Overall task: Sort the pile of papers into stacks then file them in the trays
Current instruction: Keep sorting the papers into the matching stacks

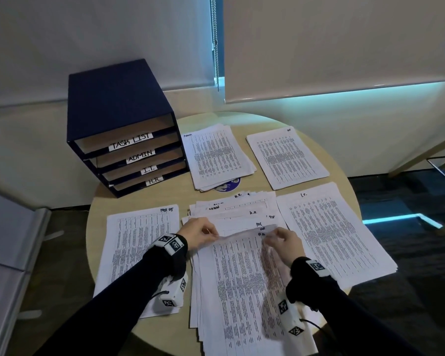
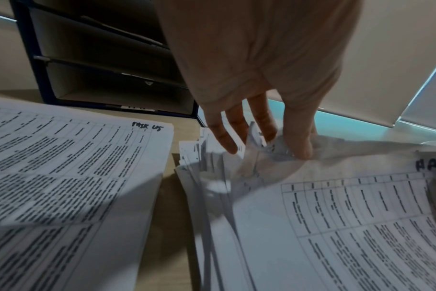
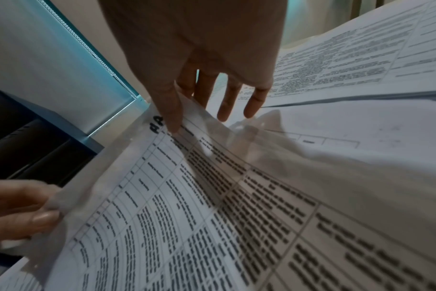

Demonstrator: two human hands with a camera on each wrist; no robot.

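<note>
Both your hands are on the top sheet (image 1: 242,278) of the unsorted pile (image 1: 231,209), which sits at the near middle of the round table (image 1: 342,173). Your left hand (image 1: 199,232) pinches the sheet's far-left corner between thumb and fingers; in the left wrist view the paper is crumpled under the fingertips (image 2: 300,147). Your right hand (image 1: 284,242) pinches the far-right corner, thumb on top next to a handwritten label that I can't read for sure. The sheet's far edge is lifted off the pile and bowed; its near part lies on the pile. Hands are apart, one at each far corner.

Four sorted stacks around the pile:
- "Task list" stack (image 1: 139,242) at the near-left edge, partly under your left forearm.
- "Admin" stack (image 1: 216,155) at the far middle, just beside the tray unit.
- Far-right stack (image 1: 285,158), label too small to read.
- "I.T." stack (image 1: 329,232) at the right edge, just beside the pile.

Dark blue tray unit (image 1: 113,98) stands at the far-left edge, four slots labelled top to bottom TASK LIST, ADMIN, I.T., H.R. Slot contents can't be made out.

Round blue sticker (image 1: 229,186) pokes out from under the near edge of the Admin stack.
</note>
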